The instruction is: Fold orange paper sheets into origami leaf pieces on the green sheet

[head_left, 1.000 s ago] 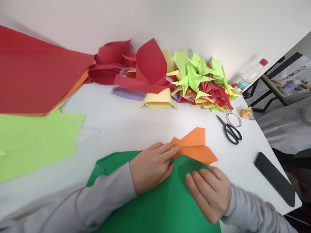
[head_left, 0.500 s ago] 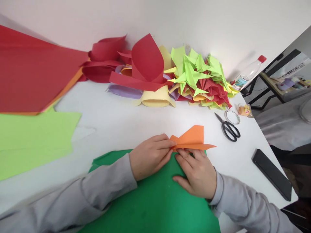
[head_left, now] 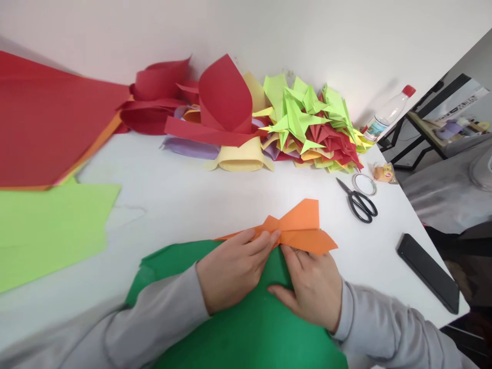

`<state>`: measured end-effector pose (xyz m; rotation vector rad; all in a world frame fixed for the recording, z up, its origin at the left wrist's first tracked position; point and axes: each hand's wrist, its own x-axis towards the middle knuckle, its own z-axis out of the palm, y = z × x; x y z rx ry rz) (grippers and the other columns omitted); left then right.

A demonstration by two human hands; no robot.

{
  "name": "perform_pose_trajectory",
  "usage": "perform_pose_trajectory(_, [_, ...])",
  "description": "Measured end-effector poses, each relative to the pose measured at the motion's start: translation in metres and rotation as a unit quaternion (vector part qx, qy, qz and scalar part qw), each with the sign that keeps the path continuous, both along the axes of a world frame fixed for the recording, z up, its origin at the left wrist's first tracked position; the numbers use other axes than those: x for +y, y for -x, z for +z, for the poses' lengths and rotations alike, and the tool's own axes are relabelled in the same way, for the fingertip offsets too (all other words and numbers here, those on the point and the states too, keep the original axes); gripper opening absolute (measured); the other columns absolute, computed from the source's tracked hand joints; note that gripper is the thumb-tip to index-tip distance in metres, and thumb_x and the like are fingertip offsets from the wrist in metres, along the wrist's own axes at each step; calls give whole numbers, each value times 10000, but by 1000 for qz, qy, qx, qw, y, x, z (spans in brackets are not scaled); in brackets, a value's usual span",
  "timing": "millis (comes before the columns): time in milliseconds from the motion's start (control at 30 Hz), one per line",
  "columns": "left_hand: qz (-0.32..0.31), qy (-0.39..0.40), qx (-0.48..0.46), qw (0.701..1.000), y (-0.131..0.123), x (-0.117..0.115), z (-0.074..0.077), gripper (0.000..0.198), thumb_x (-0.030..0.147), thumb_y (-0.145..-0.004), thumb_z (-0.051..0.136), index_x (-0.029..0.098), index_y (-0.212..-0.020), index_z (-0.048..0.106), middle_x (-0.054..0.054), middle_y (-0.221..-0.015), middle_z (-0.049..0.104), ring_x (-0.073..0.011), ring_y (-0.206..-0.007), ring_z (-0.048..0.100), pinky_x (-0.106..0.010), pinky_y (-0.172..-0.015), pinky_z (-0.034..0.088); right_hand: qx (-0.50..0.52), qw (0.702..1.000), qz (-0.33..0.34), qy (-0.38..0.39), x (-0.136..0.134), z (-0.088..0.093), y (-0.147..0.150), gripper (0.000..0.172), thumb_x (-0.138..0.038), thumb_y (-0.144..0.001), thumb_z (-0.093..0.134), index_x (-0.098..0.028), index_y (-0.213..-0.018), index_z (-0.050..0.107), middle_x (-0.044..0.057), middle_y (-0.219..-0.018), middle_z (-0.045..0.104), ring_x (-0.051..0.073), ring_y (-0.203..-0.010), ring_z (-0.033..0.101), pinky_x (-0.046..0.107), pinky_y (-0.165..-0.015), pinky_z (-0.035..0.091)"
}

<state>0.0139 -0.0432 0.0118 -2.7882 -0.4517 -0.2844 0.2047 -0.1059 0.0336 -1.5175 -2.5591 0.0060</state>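
A folded orange paper (head_left: 302, 223) with pointed flaps lies across the far edge of a green sheet (head_left: 246, 328). The fingers of my left hand (head_left: 234, 266) are closed together on its middle, pressing near the narrow part. A long thin orange point sticks out to the left behind that hand. My right hand (head_left: 315, 287) has its fingertips tucked under the near edge of the right flap, gripping it from below, with the thumb stretched out over the green sheet. The fingertips under the flap are hidden.
Black scissors (head_left: 357, 201), a tape roll (head_left: 364, 184), a small wrapped snack (head_left: 383, 173) and a black phone (head_left: 428, 272) lie right. Behind are folded green stars (head_left: 298, 118), red paper shapes (head_left: 226, 95) and a bottle (head_left: 388, 113). Red (head_left: 57, 128) and light green sheets (head_left: 54, 230) lie left.
The orange paper's near right flap has opened out wider toward me, and its long left point now shows. My left hand has shifted slightly toward me. The view has moved a little.
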Motion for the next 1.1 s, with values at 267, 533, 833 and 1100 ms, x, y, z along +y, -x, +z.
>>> perform_pose_trajectory(267, [7,12,-1,1000,-1,-3,-1,248,175,-849,510,98,-947,725,-152,-1266,600,-274,-1068,513,-394,-810,424,-55,972,-125,-191,-6,14,-22,363,-389,-886,515,-147,-637,621,84,-562,606,220,-619,577,333,-568,370])
perform_pose_trajectory(533, [16,15,-12,1000,-6,-7,-1,246,232,-810,553,100,-936,718,-171,-1208,621,-287,-1058,494,-397,-768,398,1,973,22,-231,-14,28,-10,346,-348,-907,489,-100,-1098,637,125,-1128,681,267,-1095,575,403,-910,401])
perform_pose_trajectory(833, [20,20,-28,999,-6,-6,-2,240,264,-839,505,138,-838,710,-125,-1044,682,-272,-983,511,-413,-798,385,-78,997,5,-14,2,-3,-1,776,-631,-898,339,-58,-1421,341,144,-1456,396,319,-1341,339,521,-1115,160])
perform_pose_trajectory(1100, [23,33,-24,999,-3,-7,-3,271,222,-827,493,104,-936,711,-160,-1200,633,-284,-1064,514,-423,-858,386,-78,996,-36,4,-4,-3,-10,858,-712,-867,274,-44,-1394,385,149,-1464,370,288,-1360,326,509,-1114,192])
